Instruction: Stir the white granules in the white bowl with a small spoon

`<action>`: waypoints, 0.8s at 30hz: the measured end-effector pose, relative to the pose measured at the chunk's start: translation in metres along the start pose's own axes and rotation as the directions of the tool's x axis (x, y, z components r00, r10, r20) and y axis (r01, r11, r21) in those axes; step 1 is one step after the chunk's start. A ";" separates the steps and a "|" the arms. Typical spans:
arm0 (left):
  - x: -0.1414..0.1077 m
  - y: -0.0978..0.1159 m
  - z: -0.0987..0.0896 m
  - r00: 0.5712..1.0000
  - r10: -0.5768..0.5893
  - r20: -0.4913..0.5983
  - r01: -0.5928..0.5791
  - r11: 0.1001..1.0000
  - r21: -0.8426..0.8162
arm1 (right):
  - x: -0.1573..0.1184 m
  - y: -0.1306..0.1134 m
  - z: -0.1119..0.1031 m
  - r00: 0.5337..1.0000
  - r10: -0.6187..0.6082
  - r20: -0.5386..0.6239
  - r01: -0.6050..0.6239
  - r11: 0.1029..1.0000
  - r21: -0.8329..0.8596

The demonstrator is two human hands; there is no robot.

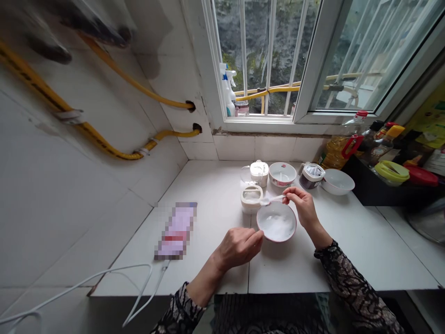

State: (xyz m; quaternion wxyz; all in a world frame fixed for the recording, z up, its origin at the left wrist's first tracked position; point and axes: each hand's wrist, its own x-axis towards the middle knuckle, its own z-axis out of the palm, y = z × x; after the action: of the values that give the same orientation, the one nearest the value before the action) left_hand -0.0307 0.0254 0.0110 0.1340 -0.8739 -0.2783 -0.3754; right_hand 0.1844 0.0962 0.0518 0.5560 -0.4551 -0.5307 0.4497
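Note:
A white bowl (277, 221) with a thin red rim holds white, granular-looking contents. My right hand (301, 204) pinches the handle of a small white spoon (266, 202), whose head is over the edge between the bowl and an open white container (252, 197). My left hand (242, 246) is closed at the bowl's left rim, thumb and fingers pressed together on it. Behind stand another white jar (260, 172), a bowl with a flower pattern (282, 174) and a lidded jar with dark contents (312, 176).
A pixelated phone (176, 230) with a white cable (148, 278) lies at the left. Another white bowl (338, 181), an oil bottle (335, 148) and a black rack (361, 181) with bottles stand at the right. The counter's front edge is near my forearms.

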 end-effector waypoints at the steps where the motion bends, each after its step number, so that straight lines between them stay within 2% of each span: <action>1: 0.000 0.000 0.000 1.000 0.000 0.000 0.000 1.000 0.002 | -0.001 0.000 0.003 0.998 -0.059 -0.022 0.058 0.998 -0.028; 4: 0.001 0.000 0.000 1.000 0.002 0.002 -0.002 1.000 -0.005 | -0.005 -0.001 0.013 0.954 -0.300 -0.016 0.289 0.932 -0.220; 5: 0.001 0.000 0.001 1.000 0.003 0.000 -0.003 1.000 -0.009 | -0.006 -0.001 0.015 0.917 -0.398 0.039 0.390 0.868 -0.308; 7: 0.001 0.000 0.001 1.000 0.004 -0.003 -0.004 1.000 -0.012 | -0.008 -0.002 0.019 0.806 -0.552 0.212 0.583 0.684 -0.438; 9: 0.001 0.000 0.001 1.000 0.002 0.000 -0.002 1.000 -0.010 | -0.009 -0.003 0.020 0.706 -0.620 0.341 0.699 0.536 -0.473; 10: 0.001 0.000 0.001 1.000 0.001 0.002 -0.001 1.000 -0.007 | -0.010 -0.004 0.019 0.688 -0.634 0.353 0.715 0.510 -0.477; 12: 0.001 0.000 0.001 1.000 -0.002 0.009 0.002 1.000 -0.001 | -0.011 -0.006 0.016 0.717 -0.641 0.275 0.678 0.551 -0.486; 15: 0.000 -0.001 0.001 1.000 -0.002 0.009 0.002 1.000 0.003 | -0.011 -0.008 0.005 0.816 -0.572 0.091 0.545 0.706 -0.451; 17: -0.001 -0.001 0.001 1.000 -0.001 0.006 0.001 1.000 -0.006 | -0.011 -0.009 -0.004 0.858 -0.510 0.057 0.483 0.765 -0.427; 20: -0.001 -0.001 0.001 1.000 0.000 0.010 0.000 1.000 -0.021 | -0.009 -0.009 -0.015 0.860 -0.483 0.166 0.501 0.736 -0.455; 24: 0.001 0.000 0.001 1.000 0.000 0.014 0.000 1.000 -0.023 | -0.010 -0.008 -0.015 0.789 -0.448 0.421 0.613 0.628 -0.480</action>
State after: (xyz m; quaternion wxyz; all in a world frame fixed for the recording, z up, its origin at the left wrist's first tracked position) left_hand -0.0301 0.0262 0.0108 0.1219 -0.8780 -0.2750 -0.3723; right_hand 0.1988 0.0848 0.0578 0.4176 -0.3632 -0.8227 0.1299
